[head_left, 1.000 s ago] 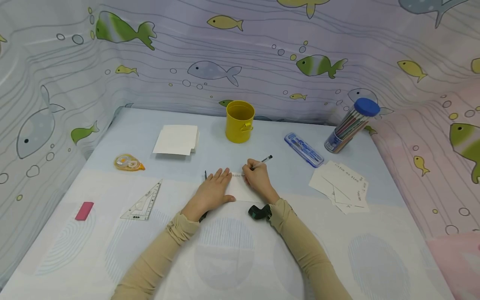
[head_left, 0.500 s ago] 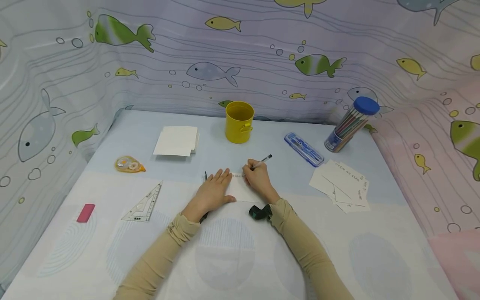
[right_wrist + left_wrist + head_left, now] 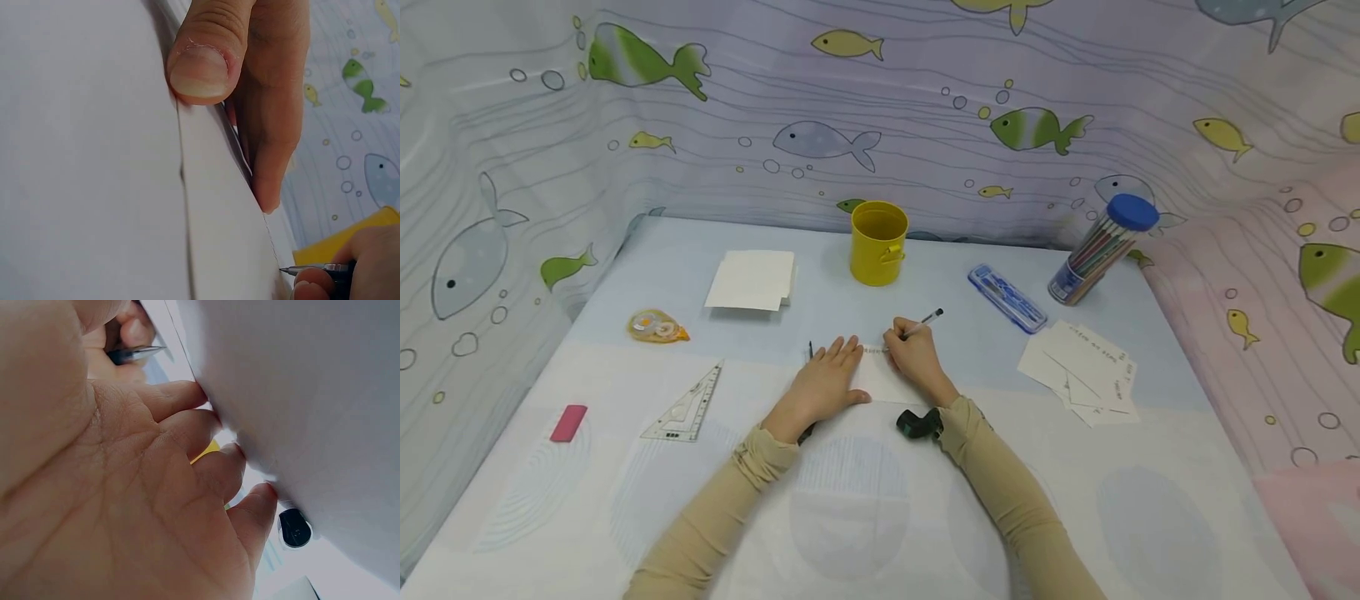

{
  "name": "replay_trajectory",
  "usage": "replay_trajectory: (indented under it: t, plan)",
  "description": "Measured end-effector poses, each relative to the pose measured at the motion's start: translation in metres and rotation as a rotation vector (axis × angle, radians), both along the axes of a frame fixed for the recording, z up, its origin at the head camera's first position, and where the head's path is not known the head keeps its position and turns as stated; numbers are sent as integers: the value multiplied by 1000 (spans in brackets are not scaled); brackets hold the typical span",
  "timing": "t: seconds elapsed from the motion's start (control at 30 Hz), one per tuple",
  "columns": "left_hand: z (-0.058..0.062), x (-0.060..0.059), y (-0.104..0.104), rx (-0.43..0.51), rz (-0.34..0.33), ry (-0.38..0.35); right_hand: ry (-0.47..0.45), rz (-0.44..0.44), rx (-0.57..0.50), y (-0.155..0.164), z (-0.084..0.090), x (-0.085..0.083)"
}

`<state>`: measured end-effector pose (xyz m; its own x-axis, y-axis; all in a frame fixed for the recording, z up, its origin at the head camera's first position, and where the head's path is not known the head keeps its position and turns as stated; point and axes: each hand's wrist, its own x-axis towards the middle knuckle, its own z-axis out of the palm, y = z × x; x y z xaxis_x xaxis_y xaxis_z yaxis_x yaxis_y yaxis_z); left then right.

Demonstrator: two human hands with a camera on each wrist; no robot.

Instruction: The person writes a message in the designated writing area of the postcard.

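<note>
Head view showed a card (image 3: 889,383) midway between the left and right edges of the worktop (image 3: 850,542). The left hand (image 3: 822,385) lay over the card's left end, fingers extended, probably to stop it sliding. The right hand (image 3: 919,354) pinched a pen (image 3: 934,317) low down, likely for control. Written cards (image 3: 1093,367) lay toward the right edge, apparently out of the way.

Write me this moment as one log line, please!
left grip: rests on card | right grip: holds pen | pen: tip by writing | pail: beyond card
</note>
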<state>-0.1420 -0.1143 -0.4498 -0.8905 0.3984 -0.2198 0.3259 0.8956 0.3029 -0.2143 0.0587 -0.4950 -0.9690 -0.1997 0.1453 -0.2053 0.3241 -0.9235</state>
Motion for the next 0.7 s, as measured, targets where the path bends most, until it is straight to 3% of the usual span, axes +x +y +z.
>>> replay_trajectory:
  t: [0.7]
  plan:
    - [-1,0,-1,1,4,-8,-18,1,18,-2,2,1]
